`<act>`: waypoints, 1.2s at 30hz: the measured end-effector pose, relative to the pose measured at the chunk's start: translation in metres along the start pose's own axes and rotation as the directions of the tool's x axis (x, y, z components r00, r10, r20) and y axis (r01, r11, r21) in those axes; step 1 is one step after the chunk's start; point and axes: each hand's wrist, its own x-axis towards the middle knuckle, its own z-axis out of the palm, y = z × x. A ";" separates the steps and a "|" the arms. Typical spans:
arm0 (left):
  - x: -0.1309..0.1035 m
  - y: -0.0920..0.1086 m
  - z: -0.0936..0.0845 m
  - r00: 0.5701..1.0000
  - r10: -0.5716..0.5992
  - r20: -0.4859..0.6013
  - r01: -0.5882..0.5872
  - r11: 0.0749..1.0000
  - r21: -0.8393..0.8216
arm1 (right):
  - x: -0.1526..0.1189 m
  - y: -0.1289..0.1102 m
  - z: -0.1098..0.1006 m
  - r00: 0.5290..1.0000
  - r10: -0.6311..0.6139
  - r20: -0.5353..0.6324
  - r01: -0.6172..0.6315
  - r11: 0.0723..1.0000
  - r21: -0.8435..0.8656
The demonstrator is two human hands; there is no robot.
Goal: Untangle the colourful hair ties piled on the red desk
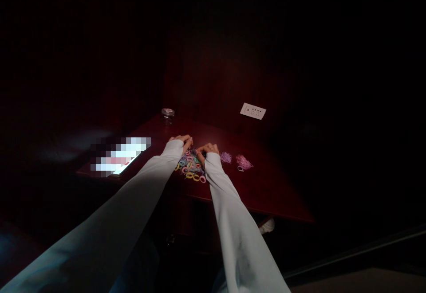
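A loose pile of small colourful hair ties [189, 166] lies on the dark red table [259, 186], in yellow, pink, green, purple and grey. At the pile's far left edge is my left hand [183, 140], its fingers curled downward. Across from it, my right hand [208, 148] bends over the pile's right side with thumb and fingers drawn together. Dim light and the hands themselves hide what the fingertips hold. Just right of my right hand sit a purple bundle [226, 157] of thin bands and a pink bundle [244, 162], with a pale ring [240, 168] beside the pink one.
A lit screen [133, 156], partly blurred out, lies at the table's left. Toward the back left stands a clear jar [167, 116] with a lid. A white socket plate [253, 111] is on the back panel. A pale shoe-like object [267, 226] shows below the table's front edge.
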 end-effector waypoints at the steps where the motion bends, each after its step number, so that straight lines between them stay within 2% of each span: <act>1: 0.000 -0.001 0.001 1.000 0.007 0.008 -0.007 1.000 0.013 | 0.000 0.002 0.000 1.000 0.005 -0.022 -0.005 1.000 0.017; 7: -0.002 -0.006 0.007 0.985 0.126 0.114 -0.132 0.990 0.046 | 0.003 0.009 0.002 0.994 0.025 -0.109 -0.014 0.995 0.097; 10: -0.001 -0.008 0.008 0.981 0.139 0.136 -0.143 0.990 0.020 | 0.005 0.010 0.004 0.991 0.039 -0.128 -0.025 0.994 0.107; 17: 0.001 -0.006 0.012 0.979 0.189 0.079 -0.183 0.980 -0.082 | 0.003 0.002 -0.002 0.997 0.030 -0.073 -0.025 0.997 0.069; 25: 0.002 0.001 0.002 0.986 0.164 0.010 -0.162 0.981 -0.105 | -0.004 -0.008 -0.011 0.983 0.149 -0.103 -0.150 0.989 -0.004; 31: -0.001 0.004 -0.004 0.982 0.189 0.004 -0.187 0.974 -0.129 | -0.003 -0.008 -0.006 0.992 0.096 -0.083 -0.097 0.995 -0.004; 36: 0.000 0.003 -0.002 0.980 0.197 -0.003 -0.196 0.971 -0.136 | -0.002 -0.008 -0.007 0.991 0.103 -0.083 -0.103 0.995 0.000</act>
